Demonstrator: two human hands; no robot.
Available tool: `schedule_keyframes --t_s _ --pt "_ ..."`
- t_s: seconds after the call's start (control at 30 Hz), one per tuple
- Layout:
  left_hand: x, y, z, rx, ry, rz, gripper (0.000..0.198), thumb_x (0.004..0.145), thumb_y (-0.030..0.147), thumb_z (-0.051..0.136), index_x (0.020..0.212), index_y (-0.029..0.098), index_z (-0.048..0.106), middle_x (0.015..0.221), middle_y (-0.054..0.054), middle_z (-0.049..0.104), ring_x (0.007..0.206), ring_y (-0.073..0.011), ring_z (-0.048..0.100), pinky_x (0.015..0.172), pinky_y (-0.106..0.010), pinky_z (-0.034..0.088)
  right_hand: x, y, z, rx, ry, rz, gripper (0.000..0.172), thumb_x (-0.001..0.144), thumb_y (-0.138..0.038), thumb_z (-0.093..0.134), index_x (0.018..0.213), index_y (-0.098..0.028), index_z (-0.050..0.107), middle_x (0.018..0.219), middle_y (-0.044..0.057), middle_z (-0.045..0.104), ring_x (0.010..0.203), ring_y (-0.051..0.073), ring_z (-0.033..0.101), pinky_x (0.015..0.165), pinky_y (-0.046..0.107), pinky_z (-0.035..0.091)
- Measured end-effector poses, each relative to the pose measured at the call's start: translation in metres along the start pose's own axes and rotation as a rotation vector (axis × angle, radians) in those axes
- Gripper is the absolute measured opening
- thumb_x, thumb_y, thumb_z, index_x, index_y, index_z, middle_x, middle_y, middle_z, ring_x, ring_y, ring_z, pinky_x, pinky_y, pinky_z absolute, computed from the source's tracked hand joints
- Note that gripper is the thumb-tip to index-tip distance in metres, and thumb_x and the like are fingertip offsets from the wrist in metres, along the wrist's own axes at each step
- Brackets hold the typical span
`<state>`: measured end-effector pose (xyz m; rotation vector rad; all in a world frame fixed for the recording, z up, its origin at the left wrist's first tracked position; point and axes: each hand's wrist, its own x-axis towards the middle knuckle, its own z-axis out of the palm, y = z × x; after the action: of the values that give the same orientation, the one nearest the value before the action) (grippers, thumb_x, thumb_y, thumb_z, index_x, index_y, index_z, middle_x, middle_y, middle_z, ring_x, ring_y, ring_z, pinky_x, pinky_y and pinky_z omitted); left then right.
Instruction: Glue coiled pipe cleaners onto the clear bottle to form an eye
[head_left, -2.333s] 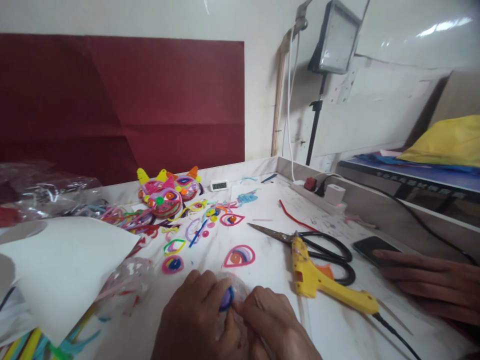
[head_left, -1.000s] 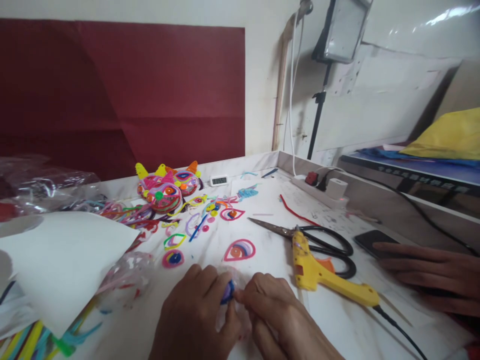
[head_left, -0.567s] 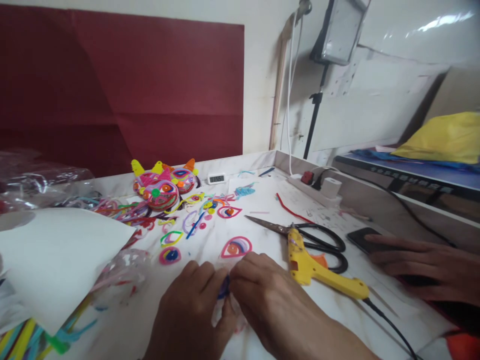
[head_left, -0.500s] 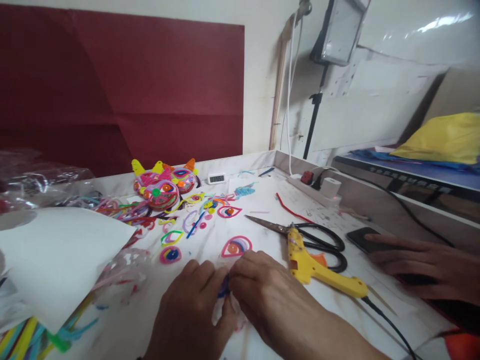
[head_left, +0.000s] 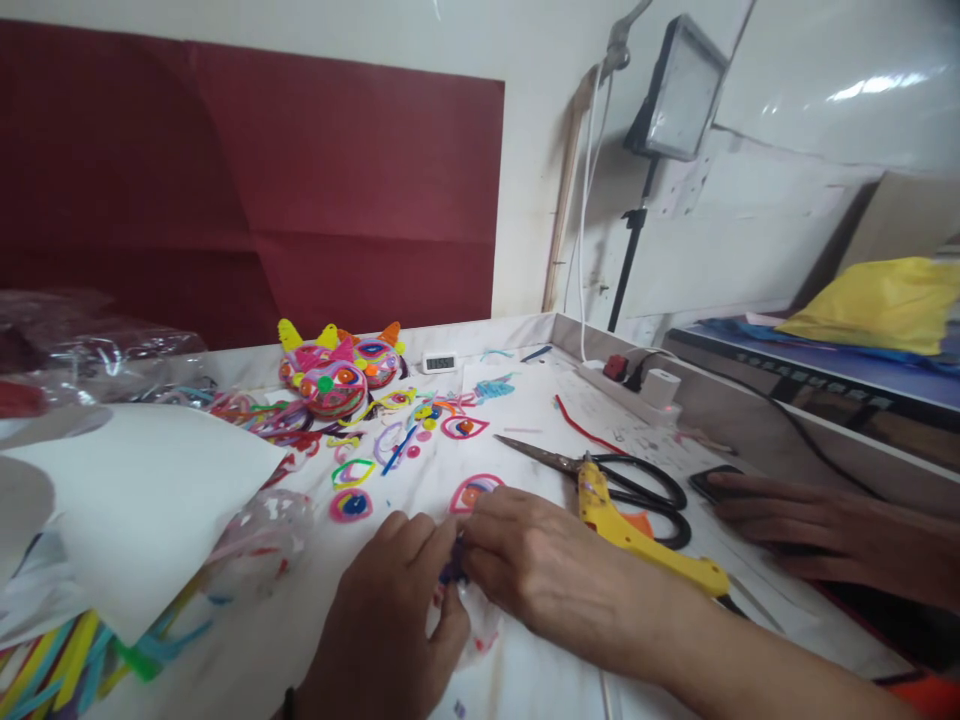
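Note:
Near the front of the white table, my left hand (head_left: 401,600) and my right hand (head_left: 525,555) meet fingertip to fingertip. Both pinch a small dark blue fuzzy piece (head_left: 453,568), mostly hidden by the fingers. Some clear plastic (head_left: 486,612) with reddish bits shows just below them. Just beyond my right fingers lies a pink-rimmed eye shape (head_left: 474,492), partly covered by the hand. A pink eye shape with a blue centre (head_left: 351,505) lies beyond my left hand, and a green and yellow outline (head_left: 352,472) is farther back.
Black-handled scissors (head_left: 547,455) and a yellow glue gun (head_left: 637,535) lie to the right. Another person's hand (head_left: 817,520) rests on a dark phone-like object. Colourful animal heads (head_left: 334,385) stand at the back. A white sheet (head_left: 150,490) and colourful strips (head_left: 67,665) lie left.
The view has shifted slightly, so the table things appear a little lower and to the right. My right forearm lies flatter and covers more of the glue gun. Both hands still pinch the blue piece.

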<state>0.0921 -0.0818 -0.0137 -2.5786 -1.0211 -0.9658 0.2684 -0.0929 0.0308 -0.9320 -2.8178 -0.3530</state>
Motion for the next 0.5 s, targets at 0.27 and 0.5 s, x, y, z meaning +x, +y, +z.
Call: schedule_keyframes --t_s 0.27,0.5 --pt "0.002 -0.001 -0.003 -0.030 -0.020 -0.029 0.024 0.068 0.005 0.041 0.081 0.018 0.057 0.072 -0.005 0.056 0.067 -0.0249 0.056 0.057 -0.043 0.055 -0.002 0.010 0.006 -0.102 0.098 -0.175 0.022 0.096 -0.012 0.046 0.080 -0.013 0.061 0.082 0.006 0.062 0.080 0.020 0.054 0.073 0.035 0.043" --pt "0.000 -0.003 -0.002 -0.068 -0.014 -0.015 0.032 0.069 0.005 0.042 0.095 0.016 0.058 0.077 -0.006 0.058 0.071 -0.0254 0.057 0.059 -0.044 0.055 -0.004 0.014 0.012 -0.080 0.183 -0.195 0.032 0.098 -0.012 0.039 0.077 -0.013 0.063 0.076 0.006 0.061 0.072 0.019 0.052 0.066 0.034 0.041"
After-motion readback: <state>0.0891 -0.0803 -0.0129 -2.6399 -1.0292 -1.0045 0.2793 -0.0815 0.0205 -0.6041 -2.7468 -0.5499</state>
